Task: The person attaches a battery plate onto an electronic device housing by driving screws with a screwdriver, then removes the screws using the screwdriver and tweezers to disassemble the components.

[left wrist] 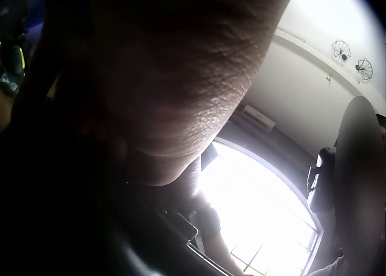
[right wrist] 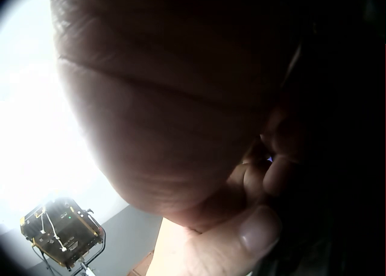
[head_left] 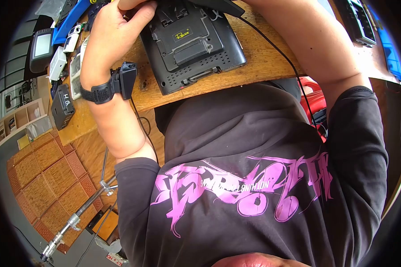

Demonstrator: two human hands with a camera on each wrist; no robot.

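A black device [head_left: 189, 53] with a yellow Rolux label, a raised battery plate and rows of small holes lies at the table's near edge in the head view. Along its far left side is my left hand [head_left: 113, 33], thumb laid toward the top of the device; the fingers run out of the frame. The right hand [right wrist: 151, 125] is past the top of the head view. Its palm fills the right wrist view, with curled fingers in deep shadow beside a thumb. I cannot tell what the fingers hold.
A black cable [head_left: 280, 52] runs from the device's far right down past the table edge. White and black gadgets crowd the left of the wooden table [head_left: 265, 49]. A dark rack-like unit [head_left: 361, 22] stands at far right. Below left is a metal stand [head_left: 78, 218].
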